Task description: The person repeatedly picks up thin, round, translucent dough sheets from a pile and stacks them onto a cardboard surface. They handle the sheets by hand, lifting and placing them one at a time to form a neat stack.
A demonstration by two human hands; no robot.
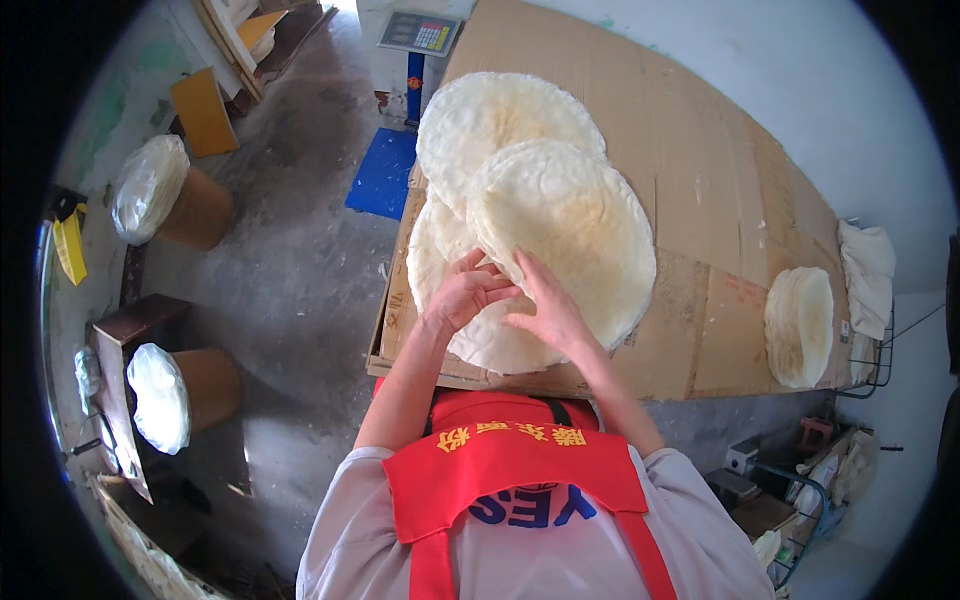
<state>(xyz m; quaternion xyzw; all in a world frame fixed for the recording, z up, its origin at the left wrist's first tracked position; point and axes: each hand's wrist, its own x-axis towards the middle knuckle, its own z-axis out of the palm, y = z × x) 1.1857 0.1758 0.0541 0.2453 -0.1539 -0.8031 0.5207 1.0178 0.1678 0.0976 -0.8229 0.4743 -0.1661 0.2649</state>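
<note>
Large round pale flatbreads (577, 225) lie in overlapping piles on a table covered with cardboard (735, 217). One pile (502, 120) reaches toward the far side, and another part spreads beneath both hands. My left hand (461, 292) is at the near left of the top pile, palm partly turned up, its fingertips by the lifted edge of a flatbread. Against the near edge of that top pile rests my right hand (551, 307), thumb apart from the fingers. Whether either hand grips a sheet cannot be made out.
A smaller flatbread stack (799, 327) lies at the table's right end, near a folded white cloth (866, 277). A platform scale with a blue base (382, 172) stands left of the table. Two brown drums (199, 210) with plastic-covered tops stand on the floor further left.
</note>
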